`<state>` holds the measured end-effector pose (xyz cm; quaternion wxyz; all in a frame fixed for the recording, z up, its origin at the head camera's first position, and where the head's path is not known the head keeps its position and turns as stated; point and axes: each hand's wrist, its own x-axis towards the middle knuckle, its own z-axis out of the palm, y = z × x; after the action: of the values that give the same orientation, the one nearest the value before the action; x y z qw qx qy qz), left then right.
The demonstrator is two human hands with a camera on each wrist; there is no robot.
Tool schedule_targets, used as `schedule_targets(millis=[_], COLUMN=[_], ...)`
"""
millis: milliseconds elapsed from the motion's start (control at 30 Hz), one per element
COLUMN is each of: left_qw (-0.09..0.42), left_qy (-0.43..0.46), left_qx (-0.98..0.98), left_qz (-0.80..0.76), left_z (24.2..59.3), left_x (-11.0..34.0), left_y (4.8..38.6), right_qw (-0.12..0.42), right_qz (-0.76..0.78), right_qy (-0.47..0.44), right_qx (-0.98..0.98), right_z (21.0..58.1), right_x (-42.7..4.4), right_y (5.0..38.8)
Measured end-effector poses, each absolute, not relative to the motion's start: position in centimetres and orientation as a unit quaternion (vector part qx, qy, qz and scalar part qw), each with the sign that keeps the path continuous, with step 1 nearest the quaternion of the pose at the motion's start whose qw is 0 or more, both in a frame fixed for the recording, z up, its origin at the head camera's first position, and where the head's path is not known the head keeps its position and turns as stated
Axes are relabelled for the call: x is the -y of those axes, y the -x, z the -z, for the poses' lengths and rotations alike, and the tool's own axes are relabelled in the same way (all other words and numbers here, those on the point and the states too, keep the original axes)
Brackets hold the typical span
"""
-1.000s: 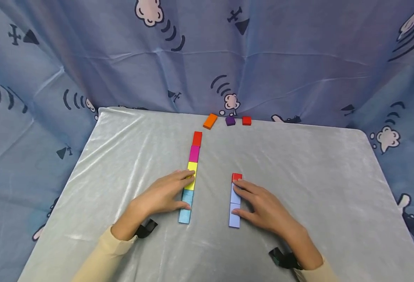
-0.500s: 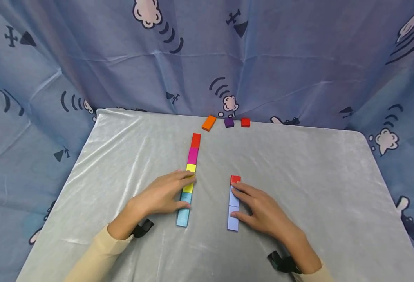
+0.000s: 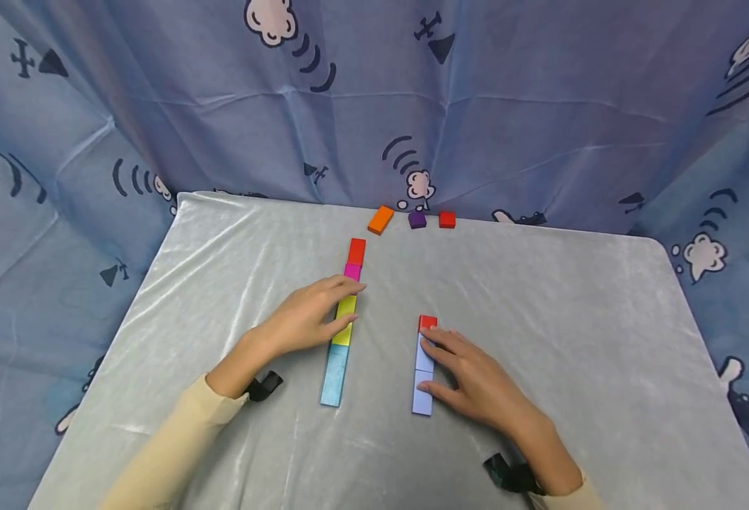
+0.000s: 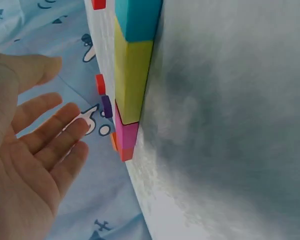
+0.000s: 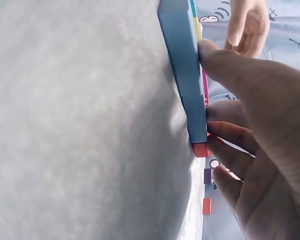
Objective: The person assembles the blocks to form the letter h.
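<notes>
In the head view a row of flat blocks runs away from me on the left: blue, yellow, magenta and red. My left hand hovers over its yellow and magenta part, fingers loosely extended. The left wrist view shows the palm holding nothing, apart from the yellow block. To the right lies a shorter row of two lavender blocks with a small red block at the far end. My right hand rests its fingertips and thumb on this row, fingers extended.
Near the table's back edge lie an orange block, a purple block and another red block. A silvery cloth covers the table. A blue patterned curtain hangs behind and at both sides.
My left hand has moved away from me along the left row, uncovering the blue part and covering some of the magenta block. My right hand has stayed in place on the short row.
</notes>
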<state>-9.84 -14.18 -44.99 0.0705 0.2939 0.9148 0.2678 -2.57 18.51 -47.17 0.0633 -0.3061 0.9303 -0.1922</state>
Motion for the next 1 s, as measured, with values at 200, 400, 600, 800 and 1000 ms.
schedule_targets(millis=[200,400,600,800,1000], left_qw=[0.055,0.057,0.075,0.079,0.075], left_qy=[-0.281,-0.259,-0.229,-0.222,-0.205], left_qx=[-0.923,-0.927,-0.923,-0.926,-0.933], left_qz=[-0.258,-0.266,-0.301,-0.296,-0.286], left_z=[43.8,43.3,43.7,44.2,44.6], left_x=[13.0,12.3,11.5,10.5,9.9], left_y=[12.6,14.4,15.9,17.8,19.5], right_qw=[0.066,0.079,0.091,0.087,0.096], right_qz=[0.201,0.207,0.198,0.199,0.2], right_qy=[0.301,0.298,0.287,0.287,0.287], right_qx=[-0.93,-0.928,-0.933,-0.933,-0.932], right_z=[47.1,47.0,46.9,47.2,47.2], right_x=[-18.6,-18.3,-18.6,-18.7,-18.7], right_y=[2.9,2.6,2.1,2.2,2.1])
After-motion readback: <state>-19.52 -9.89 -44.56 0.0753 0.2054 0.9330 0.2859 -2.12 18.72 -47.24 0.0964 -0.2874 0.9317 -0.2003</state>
